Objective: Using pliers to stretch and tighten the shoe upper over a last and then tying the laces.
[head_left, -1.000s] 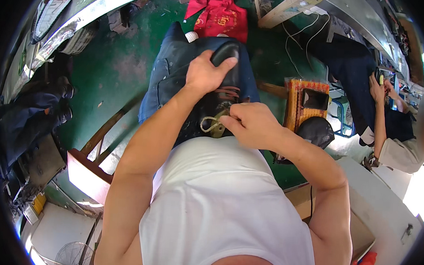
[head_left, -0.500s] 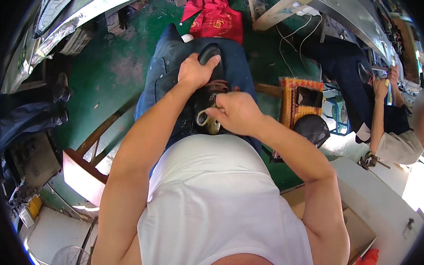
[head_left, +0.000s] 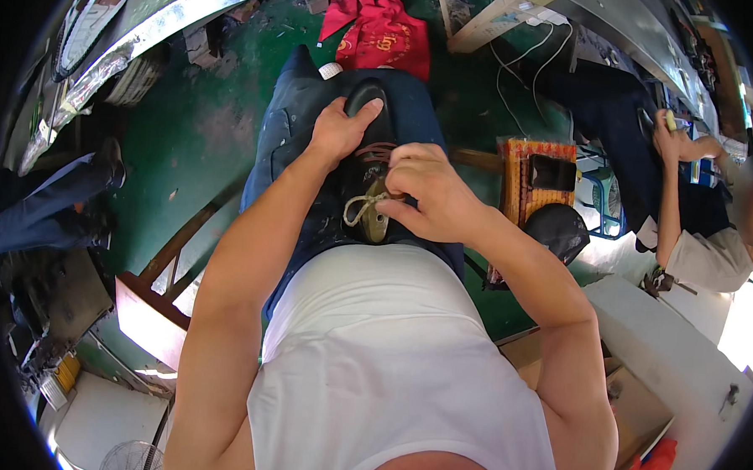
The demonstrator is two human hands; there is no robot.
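A black shoe [head_left: 367,95] lies lengthwise on my lap, its toe pointing away from me. My left hand [head_left: 341,133] is closed round the left side of the toe, with the thumb on top. Reddish-brown laces [head_left: 373,152] cross the shoe's middle. An olive shoe last [head_left: 376,228] shows in the opening nearest me, with a pale knotted cord loop [head_left: 350,214] at it. Over the right side of the opening is my right hand [head_left: 427,191], fingers curled and thumb near the cord. Whatever it pinches is hidden by the fingers.
On my right, a seat with an orange beaded mat [head_left: 517,191] bears a dark flat object [head_left: 551,173] and a round black thing [head_left: 555,233]. Beyond it a co-worker's hands [head_left: 670,143] are busy. A red bag [head_left: 389,38] lies on the floor ahead. Metal bench edges [head_left: 180,26] flank me.
My right hand has shifted slightly right, showing more of the laces and cord. My left hand keeps its hold on the toe. The co-worker's hands have moved left; another person's legs at left shifted.
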